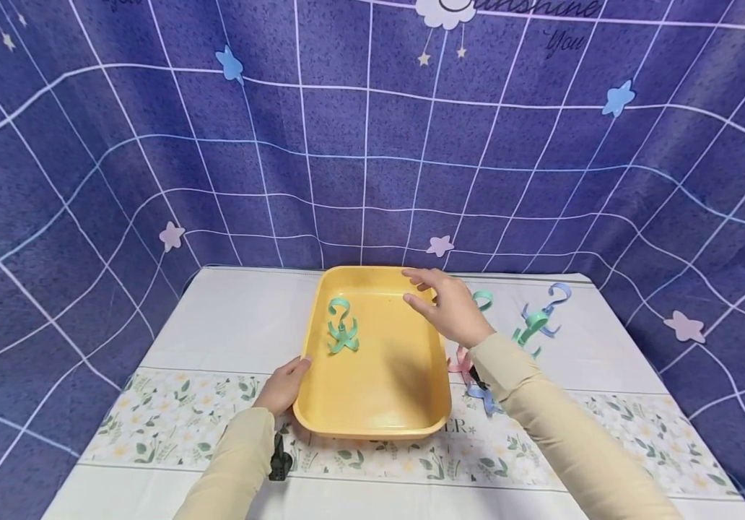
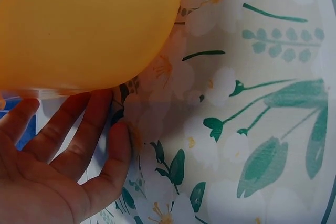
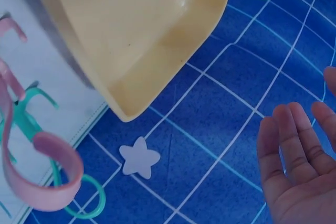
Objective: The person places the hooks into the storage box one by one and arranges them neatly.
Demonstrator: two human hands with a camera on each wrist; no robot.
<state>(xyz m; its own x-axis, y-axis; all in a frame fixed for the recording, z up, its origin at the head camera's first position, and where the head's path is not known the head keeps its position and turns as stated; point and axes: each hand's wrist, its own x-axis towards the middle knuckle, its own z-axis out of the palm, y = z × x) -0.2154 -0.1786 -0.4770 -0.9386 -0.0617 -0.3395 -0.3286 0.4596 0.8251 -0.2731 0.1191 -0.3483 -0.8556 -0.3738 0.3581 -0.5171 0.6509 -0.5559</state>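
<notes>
A yellow tray (image 1: 382, 390) lies on the table, with a green multi-pronged hanging hook (image 1: 343, 336) inside at the left. My left hand (image 1: 283, 386) grips the tray's left wall, thumb over the rim; in the left wrist view its fingers (image 2: 94, 124) reach against the outside. Above the tray's far right part, my right hand (image 1: 452, 307) hovers with fingers spread apart and nothing in them. Right of the tray lie a blue hook (image 1: 559, 291), a green hook (image 1: 535, 325) and a pink hook (image 1: 462, 365), partly hidden by the right arm.
Another blue hook (image 1: 481, 396) lies by the right forearm, and a further green hook (image 1: 483, 297) behind the right hand. A purple-blue checked curtain (image 1: 372, 180) surrounds the white table (image 1: 236, 310). A floral strip (image 1: 184, 412) crosses its front.
</notes>
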